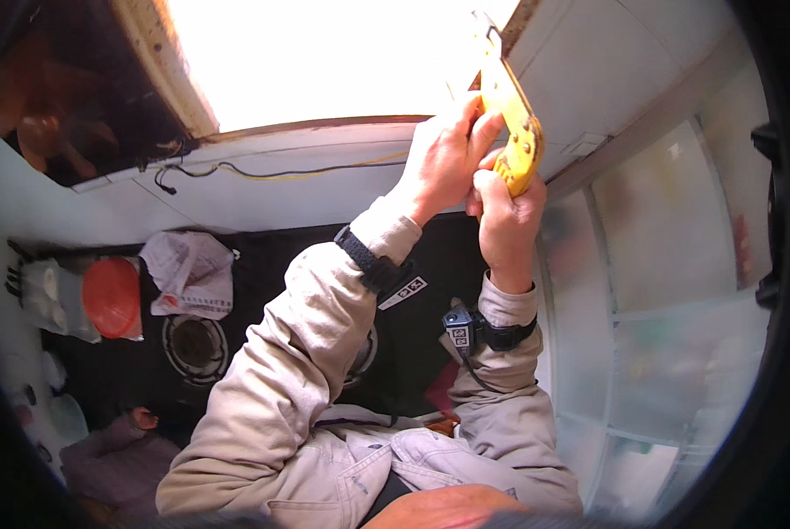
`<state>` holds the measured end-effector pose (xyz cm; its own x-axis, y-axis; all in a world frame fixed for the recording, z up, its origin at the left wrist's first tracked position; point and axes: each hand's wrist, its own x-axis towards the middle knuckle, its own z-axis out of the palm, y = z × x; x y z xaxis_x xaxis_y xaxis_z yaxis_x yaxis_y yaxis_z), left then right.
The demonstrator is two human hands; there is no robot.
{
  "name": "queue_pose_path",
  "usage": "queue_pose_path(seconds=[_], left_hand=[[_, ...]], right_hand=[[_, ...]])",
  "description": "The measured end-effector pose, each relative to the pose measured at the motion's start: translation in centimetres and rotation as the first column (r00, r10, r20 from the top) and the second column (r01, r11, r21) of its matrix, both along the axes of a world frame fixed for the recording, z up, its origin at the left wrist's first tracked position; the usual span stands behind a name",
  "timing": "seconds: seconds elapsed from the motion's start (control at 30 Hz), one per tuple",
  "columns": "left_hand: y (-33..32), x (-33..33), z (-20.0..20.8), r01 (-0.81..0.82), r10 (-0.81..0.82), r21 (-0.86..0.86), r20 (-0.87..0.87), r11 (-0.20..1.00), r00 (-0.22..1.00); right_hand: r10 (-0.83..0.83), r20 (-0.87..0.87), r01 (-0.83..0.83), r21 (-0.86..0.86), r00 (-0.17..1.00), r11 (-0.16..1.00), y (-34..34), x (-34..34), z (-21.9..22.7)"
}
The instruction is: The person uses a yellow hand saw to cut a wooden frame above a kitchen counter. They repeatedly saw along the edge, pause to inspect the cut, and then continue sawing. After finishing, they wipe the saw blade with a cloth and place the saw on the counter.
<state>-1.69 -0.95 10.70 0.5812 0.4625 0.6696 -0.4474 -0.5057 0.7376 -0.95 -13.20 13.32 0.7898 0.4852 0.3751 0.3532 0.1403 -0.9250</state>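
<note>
Both my arms reach up toward the lower right corner of a bright window opening. My right hand is closed round the lower end of a yellow utility knife. Its metal tip points up along the right side of the window frame, partly lost in the glare. Beside it, my left hand has its thumb and fingers bent against the knife's handle; some of those fingers are hidden. Each wrist wears a black strap with a small device.
Thin cables run along the wall under the window. Below are a dark counter, a round burner, a red bowl and a pale plastic bag. Frosted glass panels stand at right. Another person's hand shows at lower left.
</note>
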Motion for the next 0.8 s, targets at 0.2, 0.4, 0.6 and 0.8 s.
queue_pose_path(seconds=[0.2,0.4,0.6,0.8], left_hand=[[-0.8,-0.4,0.7,0.018,-0.011,-0.162,0.043,0.987,0.999],[-2.6,-0.9,0.0,-0.236,0.234,-0.112,-0.034,0.965,0.972],[-2.3,-1.1,-0.7,-0.239,0.239,-0.054,-0.012,0.969,0.971],[-1.9,-1.6,-1.1,-0.265,0.266,-0.017,0.011,0.964,0.964]], right_hand=[[-0.044,-0.005,0.044,0.022,0.999,0.999,0.0,0.0,0.3],[-0.109,-0.006,0.110,0.011,0.994,0.994,0.1,-0.2,0.4],[-0.089,-0.087,0.091,0.021,0.992,0.996,-0.2,-0.3,0.1],[-0.051,-0.159,0.052,0.002,0.986,0.999,0.1,-1.1,0.3]])
